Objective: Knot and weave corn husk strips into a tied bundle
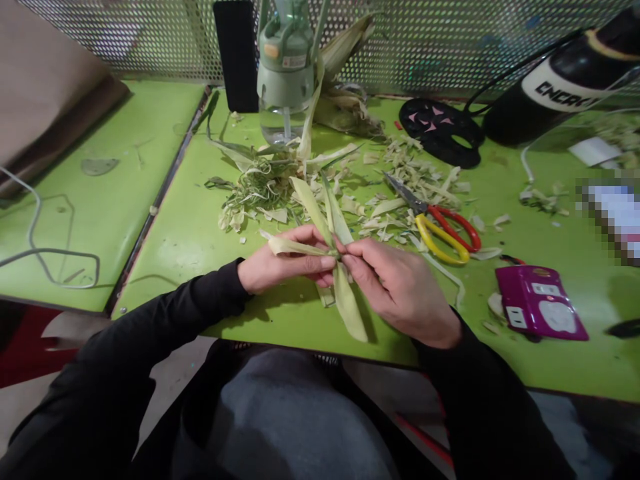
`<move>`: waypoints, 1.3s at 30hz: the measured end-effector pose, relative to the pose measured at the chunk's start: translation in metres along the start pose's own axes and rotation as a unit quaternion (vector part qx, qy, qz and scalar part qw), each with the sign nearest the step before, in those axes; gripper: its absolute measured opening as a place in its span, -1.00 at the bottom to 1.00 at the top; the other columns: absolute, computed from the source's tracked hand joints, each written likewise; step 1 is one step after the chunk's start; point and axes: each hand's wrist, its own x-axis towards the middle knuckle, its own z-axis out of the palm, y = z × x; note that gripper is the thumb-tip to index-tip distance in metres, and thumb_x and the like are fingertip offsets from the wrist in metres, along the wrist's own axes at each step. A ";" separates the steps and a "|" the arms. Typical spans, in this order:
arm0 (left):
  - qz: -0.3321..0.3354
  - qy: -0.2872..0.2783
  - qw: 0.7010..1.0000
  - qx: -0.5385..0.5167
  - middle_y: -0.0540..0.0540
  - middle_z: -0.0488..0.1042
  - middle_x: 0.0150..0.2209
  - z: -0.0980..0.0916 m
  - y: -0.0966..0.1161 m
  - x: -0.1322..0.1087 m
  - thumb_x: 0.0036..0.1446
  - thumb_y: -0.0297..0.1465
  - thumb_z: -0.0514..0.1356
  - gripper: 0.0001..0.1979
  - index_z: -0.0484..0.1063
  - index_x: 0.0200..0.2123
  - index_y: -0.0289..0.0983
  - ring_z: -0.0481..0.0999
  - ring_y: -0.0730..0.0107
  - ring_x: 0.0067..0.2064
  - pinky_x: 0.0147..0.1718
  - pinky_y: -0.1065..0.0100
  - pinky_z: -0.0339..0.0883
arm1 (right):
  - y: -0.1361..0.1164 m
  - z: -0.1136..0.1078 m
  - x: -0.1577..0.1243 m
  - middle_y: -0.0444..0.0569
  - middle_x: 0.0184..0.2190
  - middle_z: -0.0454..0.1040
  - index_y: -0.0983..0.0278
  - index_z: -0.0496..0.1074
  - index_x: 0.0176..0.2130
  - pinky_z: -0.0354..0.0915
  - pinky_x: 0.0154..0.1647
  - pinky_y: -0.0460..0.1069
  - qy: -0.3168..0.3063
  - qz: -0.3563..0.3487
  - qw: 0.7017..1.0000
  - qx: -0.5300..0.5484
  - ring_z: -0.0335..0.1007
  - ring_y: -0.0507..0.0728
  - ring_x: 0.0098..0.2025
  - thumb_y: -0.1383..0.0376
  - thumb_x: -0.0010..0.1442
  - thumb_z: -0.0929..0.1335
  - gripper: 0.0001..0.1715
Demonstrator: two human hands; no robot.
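Observation:
Several pale green corn husk strips (350,307) meet at a small knot-like centre between my hands, above the front part of the green table. My left hand (295,261) pinches the strips near that centre, thumb on top, with one strip lying across it. On the other side, my right hand (393,280) pinches at the same centre with thumb and fingertips. What exactly the right fingertips grip is partly hidden. Just beyond the hands lie scissors (433,223) with one red and one yellow handle, blades slightly apart, among cut husk scraps (385,210).
A green bottle (285,80), a black phone (236,57) and whole corn husks (345,110) stand at the back. A black palette-shaped tray (443,131) and black ENERGY bottle (545,93) are back right. A purple power socket (543,303) sits at right; a cable (37,220) lies left.

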 end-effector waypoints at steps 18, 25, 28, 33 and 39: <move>-0.064 -0.125 0.976 -0.168 0.03 0.42 -0.58 0.013 0.000 -0.017 0.13 -0.21 0.32 -0.71 0.47 -0.25 -0.33 0.42 0.57 -0.58 -0.51 0.51 0.30 | 0.005 -0.015 0.001 -0.17 -0.51 0.43 0.25 0.38 -0.26 0.14 -0.51 -0.11 -0.080 -0.080 0.972 0.206 0.29 -0.05 -0.52 0.32 0.39 0.24 -0.83; -0.040 -0.144 0.978 -0.148 0.03 0.47 -0.52 0.006 0.000 -0.014 0.16 -0.31 0.30 -0.80 0.45 -0.22 -0.31 0.49 0.55 -0.54 -0.46 0.50 0.39 | 0.007 -0.014 -0.001 -0.20 -0.54 0.38 0.24 0.38 -0.26 0.15 -0.53 -0.13 -0.079 -0.049 0.972 0.214 0.28 -0.06 -0.55 0.33 0.38 0.25 -0.84; 0.008 -0.103 0.990 -0.096 0.01 0.53 -0.42 0.003 -0.002 -0.010 0.13 -0.40 0.33 -0.73 0.40 -0.10 -0.28 0.56 0.52 -0.46 -0.40 0.47 0.46 | 0.011 -0.010 0.001 -0.21 -0.55 0.35 0.25 0.36 -0.27 0.15 -0.53 -0.12 -0.063 -0.036 0.981 0.181 0.26 -0.06 -0.56 0.32 0.38 0.24 -0.83; 0.079 -0.041 0.996 -0.007 0.00 0.52 -0.39 -0.003 -0.005 -0.004 0.13 -0.41 0.33 -0.78 0.34 -0.24 -0.31 0.59 0.49 -0.40 -0.37 0.47 0.49 | 0.014 -0.001 0.003 -0.13 -0.50 0.44 0.27 0.35 -0.26 0.21 -0.42 -0.04 0.000 -0.091 0.996 0.023 0.31 0.04 -0.49 0.25 0.37 0.25 -0.83; 0.089 -0.012 0.994 0.054 0.02 0.49 -0.41 -0.005 -0.004 -0.002 0.12 -0.36 0.35 -0.75 0.32 -0.26 -0.31 0.58 0.52 -0.39 -0.34 0.48 0.50 | 0.010 0.005 0.000 0.00 -0.38 0.50 0.31 0.35 -0.18 0.27 -0.35 -0.02 0.053 -0.096 0.992 -0.056 0.40 0.10 -0.36 0.37 0.34 0.26 -0.91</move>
